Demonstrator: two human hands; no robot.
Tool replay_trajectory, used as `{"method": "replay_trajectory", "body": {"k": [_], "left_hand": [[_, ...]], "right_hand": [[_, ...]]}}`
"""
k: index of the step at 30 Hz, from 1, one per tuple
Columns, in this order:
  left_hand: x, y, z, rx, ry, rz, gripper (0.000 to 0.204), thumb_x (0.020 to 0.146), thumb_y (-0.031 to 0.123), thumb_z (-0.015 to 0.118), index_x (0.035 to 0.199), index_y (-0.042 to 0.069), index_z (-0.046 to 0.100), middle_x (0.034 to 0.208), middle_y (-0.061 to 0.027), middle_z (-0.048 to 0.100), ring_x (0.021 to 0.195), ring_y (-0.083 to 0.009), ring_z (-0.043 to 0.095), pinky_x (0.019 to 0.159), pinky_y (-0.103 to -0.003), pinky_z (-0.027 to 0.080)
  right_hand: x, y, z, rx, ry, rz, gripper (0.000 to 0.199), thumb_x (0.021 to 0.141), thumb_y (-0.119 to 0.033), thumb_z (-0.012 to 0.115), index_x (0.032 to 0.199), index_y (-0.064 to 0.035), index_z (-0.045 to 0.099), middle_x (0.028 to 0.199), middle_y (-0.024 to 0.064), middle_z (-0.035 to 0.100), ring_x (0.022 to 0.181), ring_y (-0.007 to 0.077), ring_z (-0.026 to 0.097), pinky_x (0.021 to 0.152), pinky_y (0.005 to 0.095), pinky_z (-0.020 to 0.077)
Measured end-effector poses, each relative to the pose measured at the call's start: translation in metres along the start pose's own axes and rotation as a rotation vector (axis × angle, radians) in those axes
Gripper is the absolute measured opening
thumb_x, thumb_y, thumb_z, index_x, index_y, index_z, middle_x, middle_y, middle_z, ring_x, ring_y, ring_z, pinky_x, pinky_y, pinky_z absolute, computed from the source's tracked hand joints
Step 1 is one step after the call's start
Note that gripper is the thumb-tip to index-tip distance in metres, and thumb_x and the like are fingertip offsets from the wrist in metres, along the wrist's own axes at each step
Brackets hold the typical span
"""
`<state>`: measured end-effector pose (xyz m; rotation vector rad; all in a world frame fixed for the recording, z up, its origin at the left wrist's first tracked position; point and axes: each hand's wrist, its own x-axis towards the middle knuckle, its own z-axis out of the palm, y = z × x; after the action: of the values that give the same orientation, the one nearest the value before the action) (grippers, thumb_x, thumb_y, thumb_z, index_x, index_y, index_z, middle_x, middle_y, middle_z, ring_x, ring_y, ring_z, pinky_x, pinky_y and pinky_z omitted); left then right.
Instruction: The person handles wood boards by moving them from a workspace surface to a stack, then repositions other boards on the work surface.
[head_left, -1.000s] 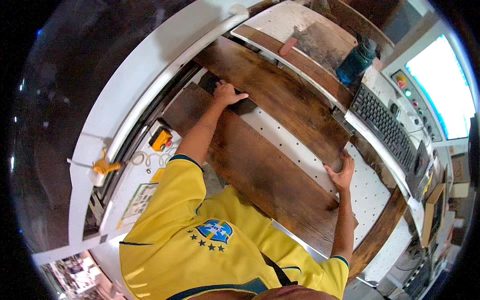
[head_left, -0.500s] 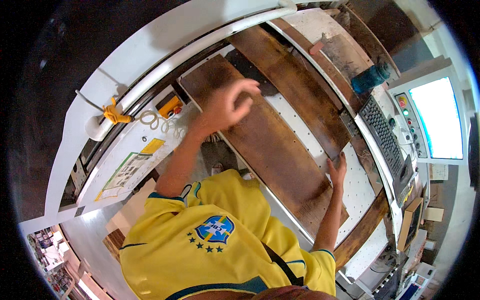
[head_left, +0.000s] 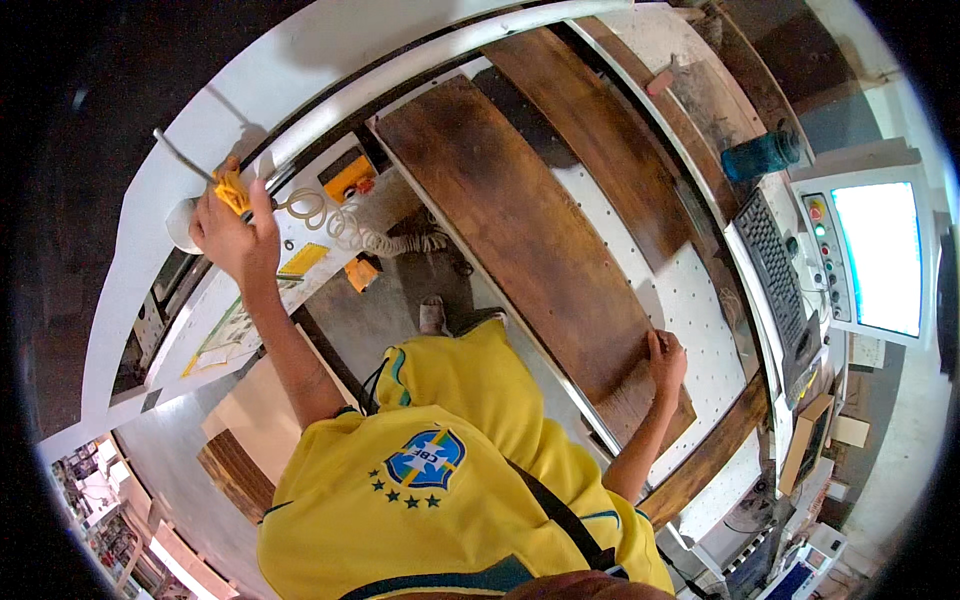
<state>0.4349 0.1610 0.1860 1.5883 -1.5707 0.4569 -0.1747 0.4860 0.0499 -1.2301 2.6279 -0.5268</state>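
Note:
My left hand (head_left: pixel 237 238) is closed around a yellow air blow gun (head_left: pixel 231 190) with a thin metal nozzle, beside the white rail at the left. A pale coiled hose (head_left: pixel 345 228) runs from the gun toward the table. In front of me a long brown wooden board (head_left: pixel 500 210) lies flat on a white bed full of small holes (head_left: pixel 700 320). At that board's right edge, near its close end, my right hand (head_left: pixel 667 362) has its fingers curled together; what they pinch, if anything, is hidden. A second brown board (head_left: pixel 590 140) lies beyond, parallel to the first.
On the right stand a black keyboard (head_left: pixel 768 255), a lit screen (head_left: pixel 880 255) with a button panel (head_left: pixel 824 245), and a teal bottle (head_left: pixel 762 156). Another dark plank (head_left: pixel 705 455) crosses the bed's near end. Boards (head_left: pixel 235 475) lean at lower left.
My left hand has moved from above the near board out to the left, onto the air blow gun. My right hand's fingers have curled in at the board's edge. The view has shifted slightly.

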Motion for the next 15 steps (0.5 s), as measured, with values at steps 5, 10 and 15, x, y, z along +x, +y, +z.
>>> {"method": "replay_trajectory", "body": {"k": [5, 10, 15], "left_hand": [[0.003, -0.001, 0.013, -0.932, 0.025, -0.222, 0.051, 0.112, 0.045, 0.044, 0.126, 0.001, 0.064, 0.115, -0.0148, 0.073, 0.099, -0.0266, 0.069, 0.092, -0.04, 0.055], [-0.023, 0.061, -0.009, -0.793, -0.91, -0.427, 0.062, 0.112, 0.054, 0.04, 0.124, -0.004, 0.057, 0.096, -0.015, 0.072, 0.08, -0.027, 0.072, 0.076, -0.045, 0.06], [-0.11, 0.088, 0.051, -0.073, -1.158, -0.191, 0.063, 0.112, 0.051, 0.036, 0.125, -0.007, 0.058, 0.081, -0.0237, 0.071, 0.076, -0.0423, 0.072, 0.068, -0.054, 0.057]], "right_hand": [[-0.005, 0.012, 0.022, 0.162, 0.226, 0.077, 0.032, 0.101, -0.032, 0.071, 0.107, -0.0014, 0.078, 0.096, 0.0183, 0.078, 0.087, 0.0285, 0.076, 0.079, 0.0392, 0.0574], [-0.011, 0.022, 0.044, 0.107, 0.465, 0.05, 0.026, 0.101, -0.026, 0.071, 0.105, -0.0017, 0.078, 0.093, 0.0169, 0.078, 0.082, 0.0277, 0.075, 0.075, 0.0385, 0.058], [-0.038, 0.029, 0.036, 0.116, 0.666, 0.09, 0.028, 0.101, -0.022, 0.071, 0.118, -0.0002, 0.074, 0.114, 0.0207, 0.075, 0.105, 0.0315, 0.072, 0.089, 0.0437, 0.0565]]}}
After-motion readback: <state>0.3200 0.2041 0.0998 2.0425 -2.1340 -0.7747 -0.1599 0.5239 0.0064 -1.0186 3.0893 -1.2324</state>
